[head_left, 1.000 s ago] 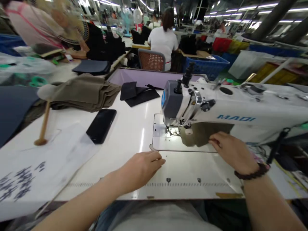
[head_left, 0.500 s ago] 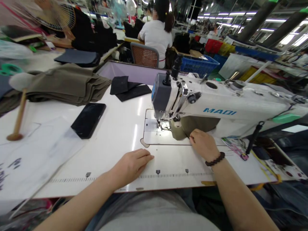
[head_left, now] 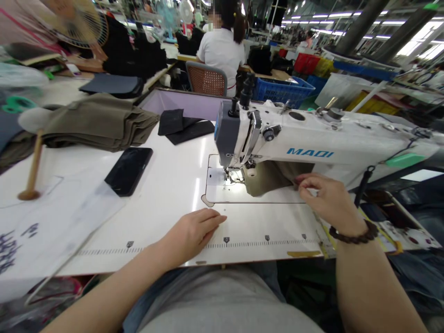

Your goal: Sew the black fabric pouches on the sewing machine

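Under the arm of the white sewing machine (head_left: 312, 148) lies an olive-brown piece of fabric (head_left: 268, 178). Its left end is just right of the needle area, and its right end reaches my right hand (head_left: 322, 196). Thumb and fingers of that hand pinch the fabric's right edge. My left hand (head_left: 197, 231) rests on the white table (head_left: 166, 185), in front of the machine's metal plate. Its fingers are stretched out together, pointing right, with nothing in them.
Left of the machine lie a black phone (head_left: 129, 171), a marked paper sheet (head_left: 69, 217) and a wooden-handled tool (head_left: 33, 162). Behind them is a stack of olive fabric (head_left: 97, 120), with black fabric pieces (head_left: 187, 127) beside it. A person (head_left: 222, 53) sits beyond the table.
My right hand has moved to the right, from the fabric's front edge to its right end, and the fabric looks more spread out. My left hand has barely moved.
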Tool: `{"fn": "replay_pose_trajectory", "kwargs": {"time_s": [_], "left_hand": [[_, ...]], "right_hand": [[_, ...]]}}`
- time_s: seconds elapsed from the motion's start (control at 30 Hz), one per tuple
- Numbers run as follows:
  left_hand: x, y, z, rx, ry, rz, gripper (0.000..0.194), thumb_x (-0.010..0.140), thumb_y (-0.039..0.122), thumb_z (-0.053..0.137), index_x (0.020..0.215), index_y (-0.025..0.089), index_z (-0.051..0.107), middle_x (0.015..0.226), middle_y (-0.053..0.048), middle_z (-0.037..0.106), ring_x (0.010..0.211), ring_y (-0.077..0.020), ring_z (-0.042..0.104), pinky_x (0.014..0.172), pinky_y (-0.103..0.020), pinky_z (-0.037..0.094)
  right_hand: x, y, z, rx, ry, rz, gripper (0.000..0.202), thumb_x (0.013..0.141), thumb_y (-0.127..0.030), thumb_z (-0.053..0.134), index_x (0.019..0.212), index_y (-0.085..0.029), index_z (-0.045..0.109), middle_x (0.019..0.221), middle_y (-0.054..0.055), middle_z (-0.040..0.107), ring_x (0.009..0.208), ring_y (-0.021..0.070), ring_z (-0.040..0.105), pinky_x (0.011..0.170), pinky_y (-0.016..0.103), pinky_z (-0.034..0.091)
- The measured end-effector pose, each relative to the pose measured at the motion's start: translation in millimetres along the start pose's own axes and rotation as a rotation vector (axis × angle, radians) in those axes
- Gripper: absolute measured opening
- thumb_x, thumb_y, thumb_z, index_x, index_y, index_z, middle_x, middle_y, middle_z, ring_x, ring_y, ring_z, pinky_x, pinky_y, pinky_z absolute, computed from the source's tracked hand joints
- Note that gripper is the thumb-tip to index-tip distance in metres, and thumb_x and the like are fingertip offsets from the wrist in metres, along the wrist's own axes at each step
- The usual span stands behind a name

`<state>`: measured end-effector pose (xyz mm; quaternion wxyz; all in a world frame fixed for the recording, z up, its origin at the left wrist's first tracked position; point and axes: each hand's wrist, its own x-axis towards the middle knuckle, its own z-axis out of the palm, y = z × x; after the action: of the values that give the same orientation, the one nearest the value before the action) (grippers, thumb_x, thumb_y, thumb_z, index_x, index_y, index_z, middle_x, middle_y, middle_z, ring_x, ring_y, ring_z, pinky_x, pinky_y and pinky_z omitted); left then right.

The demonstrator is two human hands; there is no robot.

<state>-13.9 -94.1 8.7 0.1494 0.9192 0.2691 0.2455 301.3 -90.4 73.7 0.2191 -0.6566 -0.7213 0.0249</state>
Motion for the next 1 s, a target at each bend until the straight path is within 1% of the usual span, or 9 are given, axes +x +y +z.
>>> {"fn": "replay_pose_trajectory", "kwargs": {"time_s": [0.13, 0.27, 0.37, 0.43, 0.57, 0.7, 0.77, 0.87, 1.0], "left_hand": [[20, 32, -1.7, 0.049, -0.014, 0.087, 0.037, 0.085, 0.010, 0.037, 0.122, 0.013, 0.040, 0.116, -0.012, 0.049, 0.105, -0.0187, 0.049, 0.087, -0.033, 0.046], [36, 51, 23.4, 0.089, -0.136, 0.188, 0.044, 0.085, 0.014, 0.039, 0.128, 0.011, 0.029, 0.132, -0.013, 0.036, 0.123, -0.0224, 0.031, 0.102, -0.040, 0.030], [32, 51, 39.4, 0.023, -0.273, 0.170, 0.035, 0.085, 0.015, 0.039, 0.120, 0.009, 0.040, 0.121, -0.012, 0.049, 0.112, -0.0195, 0.045, 0.100, -0.037, 0.033], [20, 45, 37.4, -0.035, -0.317, 0.128, 0.024, 0.083, 0.014, 0.042, 0.105, 0.010, 0.052, 0.115, -0.011, 0.054, 0.106, -0.0195, 0.051, 0.097, -0.035, 0.037], [-12, 24, 6.9, -0.253, -0.306, -0.047, 0.025, 0.078, 0.006, 0.041, 0.095, 0.016, 0.056, 0.121, -0.006, 0.050, 0.109, -0.0161, 0.049, 0.093, -0.028, 0.041], [-41, 4, -22.4, -0.394, -0.103, -0.381, 0.019, 0.085, 0.018, 0.040, 0.091, 0.018, 0.058, 0.111, -0.004, 0.056, 0.101, -0.0146, 0.054, 0.089, -0.028, 0.044], [-50, 0, -28.8, -0.419, -0.026, -0.476, 0.019, 0.085, 0.023, 0.043, 0.093, 0.017, 0.058, 0.108, -0.005, 0.058, 0.099, -0.0160, 0.055, 0.088, -0.029, 0.044], [-56, 1, -31.2, -0.451, 0.016, -0.546, 0.020, 0.084, 0.024, 0.043, 0.095, 0.017, 0.059, 0.106, -0.005, 0.059, 0.097, -0.0166, 0.055, 0.087, -0.029, 0.044], [-50, 3, -28.1, -0.378, 0.074, -0.625, 0.020, 0.084, 0.022, 0.042, 0.094, 0.017, 0.059, 0.089, -0.002, 0.064, 0.082, -0.0142, 0.059, 0.075, -0.024, 0.047]], "right_hand": [[-39, -44, -6, -0.080, -0.192, -0.087, 0.015, 0.072, -0.019, 0.043, 0.060, -0.021, 0.052, 0.084, 0.004, 0.063, 0.071, 0.0165, 0.059, 0.067, 0.030, 0.045], [-77, -86, 14, -0.036, -0.490, -0.083, 0.016, 0.074, -0.012, 0.039, 0.072, -0.017, 0.054, 0.074, 0.004, 0.059, 0.067, 0.0151, 0.057, 0.063, 0.026, 0.043], [-92, -97, 26, 0.137, -0.603, -0.115, 0.014, 0.074, -0.011, 0.041, 0.075, -0.016, 0.054, 0.079, 0.005, 0.060, 0.072, 0.0143, 0.056, 0.068, 0.025, 0.042], [-97, -89, 26, 0.300, -0.648, -0.149, 0.011, 0.077, -0.015, 0.046, 0.080, -0.017, 0.056, 0.084, 0.004, 0.060, 0.078, 0.0140, 0.056, 0.072, 0.025, 0.043], [-99, -52, 15, 0.492, -0.607, -0.154, 0.043, 0.071, -0.043, 0.060, 0.107, -0.020, 0.054, 0.107, 0.006, 0.058, 0.100, 0.0182, 0.053, 0.086, 0.028, 0.041], [-97, -35, 23, 0.478, -0.639, -0.181, 0.080, 0.056, -0.056, 0.066, 0.124, -0.022, 0.042, 0.123, 0.009, 0.049, 0.113, 0.0246, 0.045, 0.095, 0.037, 0.036], [-92, -42, 36, 0.482, -0.633, -0.226, 0.068, 0.065, -0.049, 0.064, 0.124, -0.022, 0.043, 0.125, 0.009, 0.048, 0.114, 0.0231, 0.043, 0.097, 0.038, 0.034], [-79, -62, 55, 0.522, -0.478, -0.219, 0.025, 0.080, -0.032, 0.050, 0.101, -0.021, 0.058, 0.114, 0.007, 0.056, 0.106, 0.0178, 0.051, 0.091, 0.032, 0.040], [-55, -77, 68, 0.529, -0.226, -0.060, 0.020, 0.080, -0.034, 0.047, 0.080, -0.020, 0.061, 0.090, 0.005, 0.065, 0.084, 0.0168, 0.060, 0.075, 0.027, 0.048]]}}
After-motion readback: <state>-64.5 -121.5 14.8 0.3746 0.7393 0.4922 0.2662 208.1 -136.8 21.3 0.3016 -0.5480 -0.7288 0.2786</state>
